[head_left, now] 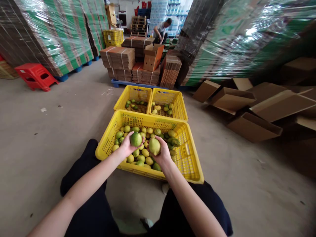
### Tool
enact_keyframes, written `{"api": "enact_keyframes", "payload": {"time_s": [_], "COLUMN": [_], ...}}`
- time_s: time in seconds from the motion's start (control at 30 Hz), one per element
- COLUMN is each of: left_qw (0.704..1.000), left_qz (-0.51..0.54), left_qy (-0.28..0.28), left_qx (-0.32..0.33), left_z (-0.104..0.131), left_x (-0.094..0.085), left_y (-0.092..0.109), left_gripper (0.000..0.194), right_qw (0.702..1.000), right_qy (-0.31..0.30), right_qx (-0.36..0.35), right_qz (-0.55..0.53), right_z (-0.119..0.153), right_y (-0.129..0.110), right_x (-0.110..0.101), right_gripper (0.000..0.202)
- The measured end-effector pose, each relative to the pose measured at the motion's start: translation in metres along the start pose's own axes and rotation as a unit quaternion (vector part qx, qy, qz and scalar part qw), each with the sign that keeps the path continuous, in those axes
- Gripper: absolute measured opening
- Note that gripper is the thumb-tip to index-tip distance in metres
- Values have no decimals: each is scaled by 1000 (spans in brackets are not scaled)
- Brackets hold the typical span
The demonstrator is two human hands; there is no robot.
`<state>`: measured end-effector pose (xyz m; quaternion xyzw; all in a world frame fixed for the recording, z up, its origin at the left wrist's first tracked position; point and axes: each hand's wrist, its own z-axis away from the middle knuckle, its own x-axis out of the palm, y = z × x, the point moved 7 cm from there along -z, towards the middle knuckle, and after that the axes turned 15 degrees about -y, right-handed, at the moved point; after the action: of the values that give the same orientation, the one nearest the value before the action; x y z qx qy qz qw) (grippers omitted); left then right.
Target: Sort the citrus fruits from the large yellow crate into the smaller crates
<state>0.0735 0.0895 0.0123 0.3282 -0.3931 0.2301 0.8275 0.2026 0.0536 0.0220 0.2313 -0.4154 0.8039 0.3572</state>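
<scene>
My left hand [126, 147] is closed around a green lemon [136, 139], held above the near yellow crate [195, 164]. A paler yellow-green lemon [154, 146] is in my right hand [164, 153], with the fingers curled round its right side. The two fruits are close together but apart. Beneath both hands lie many loose lemons [149, 160], some yellow and some green, filling the left and middle of the crate. Part of this layer is hidden by my hands.
Two smaller-looking yellow crates, left [120, 98] and right [182, 105], hold several lemons each just beyond. Stacked flat cartons [120, 59] stand behind. Open cardboard boxes [232, 97] lie at right, a red stool [37, 74] at left. A person [161, 30] bends over in the background.
</scene>
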Motion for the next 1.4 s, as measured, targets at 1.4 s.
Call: {"api": "enact_keyframes", "payload": {"time_s": [1.4], "left_qw": [970], "left_qz": [-239], "left_qy": [-36], "left_qx": [19], "left_z": [-6], "left_x": [5], "left_y": [10], "left_gripper": [49], "right_qw": [989], "right_qy": [-73], "right_qx": [67], "right_qz": [112], "right_z": [0], "right_y": [1], "right_x": [12], "right_gripper": [23]}}
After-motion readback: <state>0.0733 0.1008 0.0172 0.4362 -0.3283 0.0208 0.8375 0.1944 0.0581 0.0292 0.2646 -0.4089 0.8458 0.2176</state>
